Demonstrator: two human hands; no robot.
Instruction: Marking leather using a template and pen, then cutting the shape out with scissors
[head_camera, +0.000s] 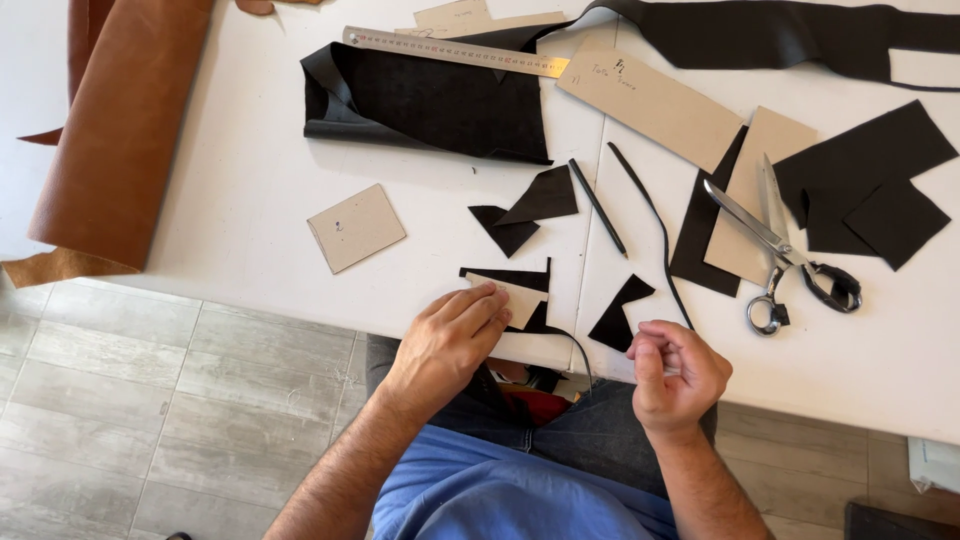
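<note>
My left hand (450, 335) rests flat at the white table's (250, 180) front edge, its fingertips pressing a small tan card template (518, 298) down onto a black leather piece (512, 276). My right hand (675, 370) hovers just off the table edge with fingers curled, beside a black triangular leather scrap (620, 315); I cannot tell whether anything small is pinched in it. A thin black leather strip (655, 225) curves from mid-table toward my right hand.
Scissors (790, 260) lie to the right on tan card and black leather pieces (870, 185). A black pencil (598, 208), a metal ruler (455, 50), a folded black leather sheet (430, 105), card templates (355, 227) and a brown leather roll (125, 130) lie around.
</note>
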